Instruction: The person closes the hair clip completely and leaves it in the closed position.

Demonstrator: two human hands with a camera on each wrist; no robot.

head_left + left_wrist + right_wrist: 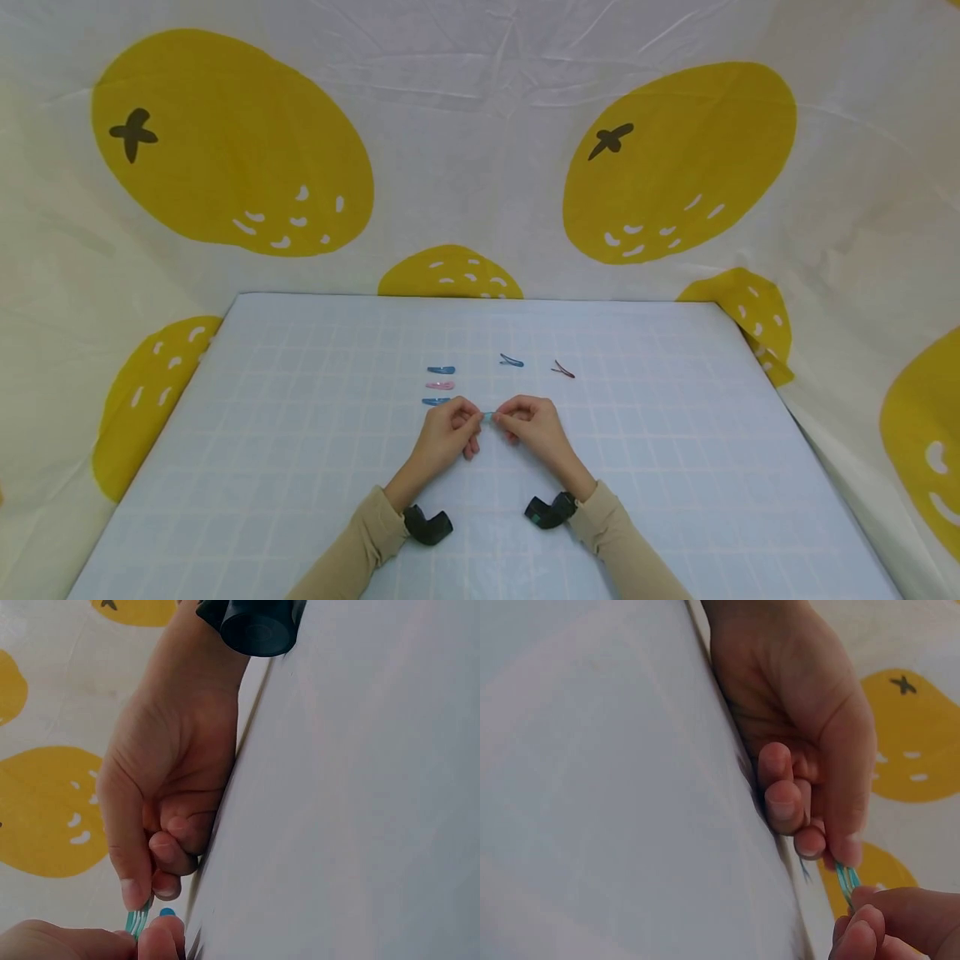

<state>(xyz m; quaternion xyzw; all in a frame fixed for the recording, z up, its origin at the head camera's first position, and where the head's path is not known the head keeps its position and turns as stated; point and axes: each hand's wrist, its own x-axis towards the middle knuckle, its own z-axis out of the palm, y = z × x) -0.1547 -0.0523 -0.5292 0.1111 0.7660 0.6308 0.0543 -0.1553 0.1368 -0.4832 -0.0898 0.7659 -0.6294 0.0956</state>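
Between the two hands is a teal hair clip point(488, 416), pinched at one end by the left hand point(448, 433) and at the other by the right hand point(537, 427). In the left wrist view the striped middle of the teal clip point(136, 922) shows between the fingertips; its ends are hidden. The right wrist view shows the same clip point(847, 882) under the right thumb. Just beyond the left hand lie a blue hair clip point(435, 402), a pink hair clip point(440, 385) and another blue hair clip point(441, 369), stacked in a column.
Farther back lie a spread-open blue hair clip point(512, 361) and a spread-open dark red hair clip point(563, 369). The table point(300, 467) has a pale checked cover. A white cloth with yellow fruit prints point(465, 167) hangs behind it. Each wrist wears a black device point(428, 526).
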